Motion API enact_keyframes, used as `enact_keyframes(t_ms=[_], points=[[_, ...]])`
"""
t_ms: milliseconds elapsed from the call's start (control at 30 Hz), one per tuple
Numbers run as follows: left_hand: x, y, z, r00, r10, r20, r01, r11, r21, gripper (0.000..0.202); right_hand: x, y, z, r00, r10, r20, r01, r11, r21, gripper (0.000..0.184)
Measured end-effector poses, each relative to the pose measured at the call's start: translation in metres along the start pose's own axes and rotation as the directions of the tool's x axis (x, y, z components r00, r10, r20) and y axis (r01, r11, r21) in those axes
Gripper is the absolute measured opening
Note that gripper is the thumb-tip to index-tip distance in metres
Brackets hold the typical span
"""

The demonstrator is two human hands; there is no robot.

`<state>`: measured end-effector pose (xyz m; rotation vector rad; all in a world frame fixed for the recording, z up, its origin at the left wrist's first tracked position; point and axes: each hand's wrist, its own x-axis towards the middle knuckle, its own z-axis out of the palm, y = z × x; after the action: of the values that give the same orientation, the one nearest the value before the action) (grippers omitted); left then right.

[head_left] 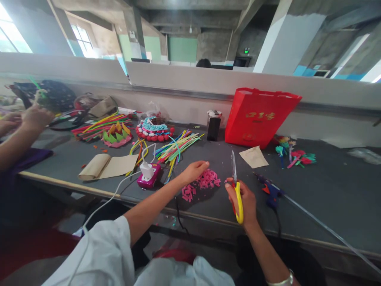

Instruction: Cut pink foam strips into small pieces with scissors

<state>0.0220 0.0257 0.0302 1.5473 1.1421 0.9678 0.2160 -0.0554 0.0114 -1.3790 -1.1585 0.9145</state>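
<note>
My right hand (pixel 244 200) grips yellow-handled scissors (pixel 237 190), blades pointing up and away over the dark table (pixel 312 190). My left hand (pixel 194 171) reaches forward with fingers curled over a pile of small pink cut pieces (pixel 200 184); whether it holds a piece I cannot make out. A bundle of coloured straws (pixel 175 147) lies just beyond the left hand.
A red bag (pixel 258 117) stands at the back, with a black bottle (pixel 213 125) beside it. A blue glue gun (pixel 270 190) lies right of the scissors. A pink power strip with white plug (pixel 149 174), brown paper (pixel 107 166) and craft pieces (pixel 154 130) sit left. Another person's hands (pixel 32 117) work at far left.
</note>
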Motion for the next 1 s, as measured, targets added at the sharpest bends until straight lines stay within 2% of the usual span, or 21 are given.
enact_keyframes(t_ms=[67, 133, 233, 367, 467, 567, 633, 700, 800, 900, 1000], points=[[-0.02, 0.012, -0.004, 0.996, 0.023, -0.087, -0.029, 0.997, -0.065, 0.041, -0.009, -0.001, 0.003, 0.996, 0.057, 0.069, -0.063, 0.993, 0.098, 0.048], [-0.043, 0.02, -0.001, 0.992, 0.031, -0.126, -0.049, 0.988, -0.145, 0.045, -0.023, -0.002, 0.008, 0.971, 0.116, 0.208, -0.159, 0.966, 0.205, 0.049], [-0.073, 0.024, 0.015, 0.994, -0.006, -0.11, -0.023, 0.965, -0.261, 0.046, -0.048, 0.002, 0.018, 0.891, 0.166, 0.423, -0.323, 0.886, 0.333, 0.044], [-0.092, 0.022, 0.042, 0.995, -0.095, -0.019, 0.079, 0.917, -0.391, 0.041, -0.075, 0.009, 0.029, 0.79, 0.168, 0.59, -0.476, 0.774, 0.418, 0.032], [-0.094, 0.02, 0.055, 0.985, -0.162, 0.057, 0.17, 0.872, -0.458, 0.043, -0.088, 0.01, 0.029, 0.759, 0.15, 0.634, -0.532, 0.704, 0.471, 0.038], [-0.092, 0.021, 0.063, 0.977, -0.194, 0.089, 0.212, 0.848, -0.486, 0.045, -0.101, 0.01, 0.022, 0.767, 0.124, 0.63, -0.548, 0.637, 0.542, 0.029], [-0.09, 0.023, 0.063, 0.98, -0.187, 0.074, 0.199, 0.85, -0.487, 0.045, -0.114, 0.013, 0.015, 0.767, 0.115, 0.631, -0.559, 0.602, 0.57, 0.032], [-0.084, 0.025, 0.057, 0.986, -0.164, 0.014, 0.151, 0.866, -0.477, 0.043, -0.13, 0.02, 0.008, 0.743, 0.108, 0.661, -0.587, 0.58, 0.565, 0.037], [-0.073, 0.03, 0.035, 0.983, -0.108, -0.15, 0.035, 0.905, -0.424, 0.043, -0.156, 0.035, -0.002, 0.709, 0.11, 0.697, -0.62, 0.568, 0.541, 0.035], [-0.067, 0.027, 0.005, 0.95, -0.015, -0.313, -0.08, 0.954, -0.289, 0.042, -0.172, 0.054, -0.009, 0.762, 0.117, 0.637, -0.575, 0.572, 0.584, 0.038], [-0.074, 0.014, -0.016, 0.933, 0.084, -0.349, -0.113, 0.992, -0.062, 0.031, -0.175, 0.071, -0.012, 0.798, 0.161, 0.581, -0.557, 0.567, 0.607, 0.039]])
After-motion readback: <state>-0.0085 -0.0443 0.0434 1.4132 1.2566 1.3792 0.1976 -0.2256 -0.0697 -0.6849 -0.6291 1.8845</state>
